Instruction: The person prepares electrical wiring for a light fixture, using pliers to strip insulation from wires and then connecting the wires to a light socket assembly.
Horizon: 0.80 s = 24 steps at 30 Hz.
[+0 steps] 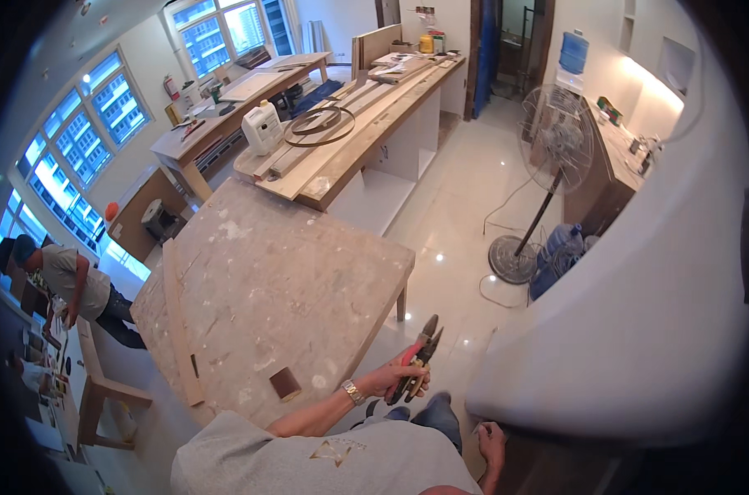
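Observation:
Pliers (pixel 425 341) with dark metal jaws and red and black grips point up and away from me. My left hand (pixel 392 381), with a metal-banded watch on its wrist, is closed around their handles. Whether this is one tool or two held together I cannot tell. Low on the right, my right hand (pixel 491 445) hangs beside my leg with its fingers curled. What it holds, if anything, is too small to make out. A worn worktable (pixel 259 289) stands to the left of the pliers, bearing a small brown block (pixel 285 384) and a long wooden strip (pixel 176 322).
A long bench (pixel 366 169) farther off carries boards, coiled edging strip (pixel 321 124) and a white jug (pixel 263 128). On the right are a standing fan (pixel 548 157), water bottles (pixel 560 247) and a curved white surface (pixel 614 330). Another person (pixel 73 285) works at far left.

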{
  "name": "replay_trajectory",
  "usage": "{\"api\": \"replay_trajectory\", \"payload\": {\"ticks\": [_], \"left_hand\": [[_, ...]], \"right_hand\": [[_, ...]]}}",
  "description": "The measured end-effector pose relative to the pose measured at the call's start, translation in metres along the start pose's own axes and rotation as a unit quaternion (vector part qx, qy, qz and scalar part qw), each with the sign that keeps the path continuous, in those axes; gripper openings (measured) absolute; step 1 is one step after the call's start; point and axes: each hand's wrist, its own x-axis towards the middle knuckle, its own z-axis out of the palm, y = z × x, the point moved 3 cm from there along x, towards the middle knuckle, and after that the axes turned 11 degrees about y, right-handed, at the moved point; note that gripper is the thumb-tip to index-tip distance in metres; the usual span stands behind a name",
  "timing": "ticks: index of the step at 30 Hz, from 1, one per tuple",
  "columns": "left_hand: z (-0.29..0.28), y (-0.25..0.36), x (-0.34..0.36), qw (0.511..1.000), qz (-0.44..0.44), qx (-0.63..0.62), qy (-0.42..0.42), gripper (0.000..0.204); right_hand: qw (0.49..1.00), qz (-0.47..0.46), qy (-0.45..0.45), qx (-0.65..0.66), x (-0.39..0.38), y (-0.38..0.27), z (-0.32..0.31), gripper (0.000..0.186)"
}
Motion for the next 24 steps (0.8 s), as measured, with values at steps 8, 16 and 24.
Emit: {"api": "replay_trajectory", "payload": {"ticks": [8, 16, 24], "left_hand": [[0.047, 0.026, 0.199, 0.997, -0.054, 0.008, 0.059, 0.062], [-0.009, 0.088, 0.373, 0.968, -0.081, -0.101, 0.217, 0.015], [-0.094, 0.166, 0.472, 0.937, -0.114, -0.141, 0.3, 0.017]], "right_hand": [[0.991, -0.092, 0.005, 0.092, 0.206, -0.073, 0.002, 0.029], [0.98, 0.039, -0.047, 0.189, 0.34, -0.145, -0.048, 0.033], [0.972, 0.154, 0.01, 0.175, 0.489, -0.14, -0.04, 0.035]]}}
